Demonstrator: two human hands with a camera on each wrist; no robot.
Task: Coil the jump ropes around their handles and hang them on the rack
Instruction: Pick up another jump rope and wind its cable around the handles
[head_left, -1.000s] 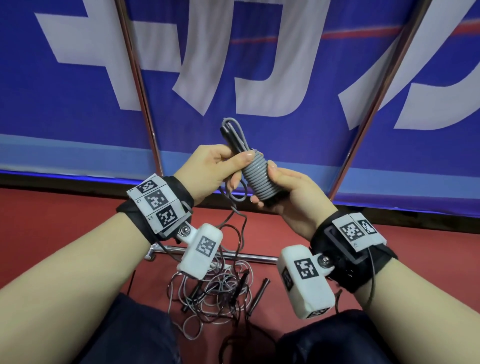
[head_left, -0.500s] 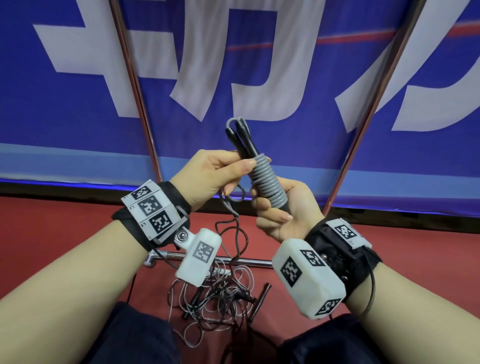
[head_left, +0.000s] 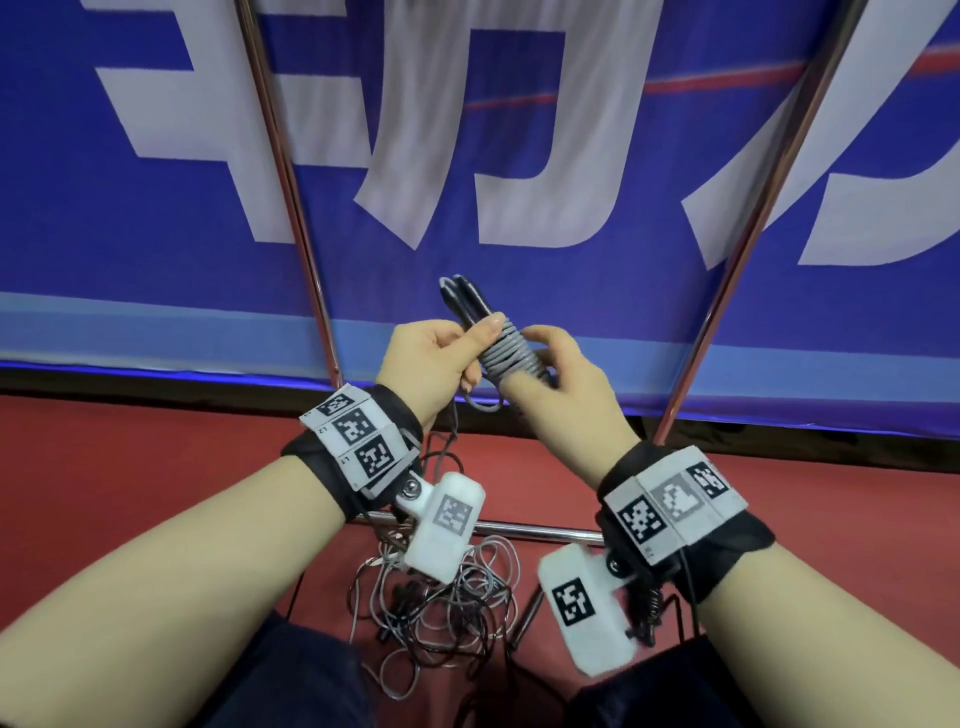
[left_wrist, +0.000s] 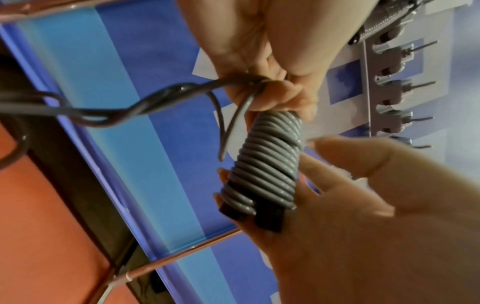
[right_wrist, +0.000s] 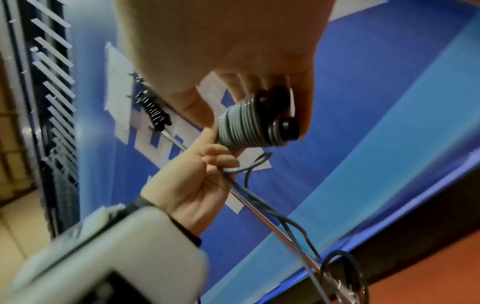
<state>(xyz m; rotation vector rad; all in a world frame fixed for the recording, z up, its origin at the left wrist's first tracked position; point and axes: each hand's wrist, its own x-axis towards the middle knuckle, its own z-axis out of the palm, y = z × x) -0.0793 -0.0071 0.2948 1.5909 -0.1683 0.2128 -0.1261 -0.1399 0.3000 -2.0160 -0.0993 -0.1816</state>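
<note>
Grey rope (head_left: 508, 349) coiled tight on paired black handles (head_left: 464, 298), held mid-air before the blue banner (head_left: 156, 234). Head view: long axis tilts up-left; left hand (head_left: 426, 358) pinches the upper end, right hand (head_left: 563, 376) cups the lower end, fingers curled about it.

Left wrist view: loose tail (left_wrist: 228, 123) leaves the coil top at the left fingers (left_wrist: 275, 96). Rack (left_wrist: 389, 86) lies beyond the coil.

Right wrist view: handle butts (right_wrist: 279, 115) face the right palm. Left hand likely nearer the tail for tucking.
</note>
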